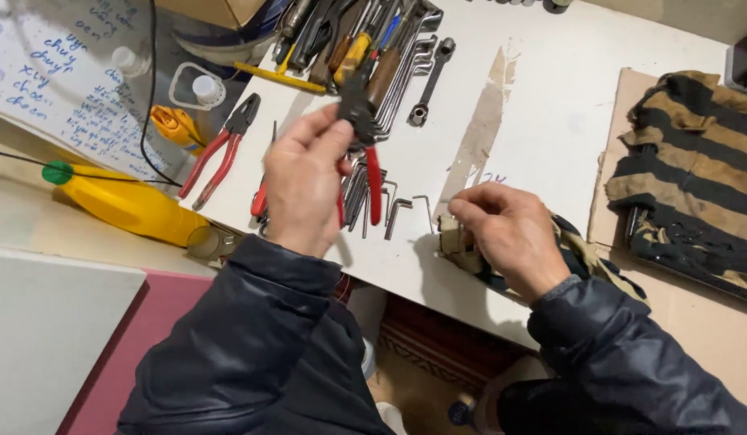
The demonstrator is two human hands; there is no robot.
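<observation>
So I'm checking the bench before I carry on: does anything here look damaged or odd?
Yes. The white tabletop has a long brownish strip where the surface looks peeled or scraped away, running from near the tool pile towards the right hand. The striped cloth at right looks frayed and ragged.

**Dark Padded Jacket, Bare Hands**

Two bare hands, left and right, without gloves, rings or watch. Both arms covered to the wrist by sleeves, left and right, of a dark navy, near-black jacket. Smooth, slightly glossy fabric, catching soft highlights along the folds. Puffy, quilted look, with deep creases near the elbows. Plain cuffs, bunched at the wrists, without buttons, stripes or markings.
</observation>
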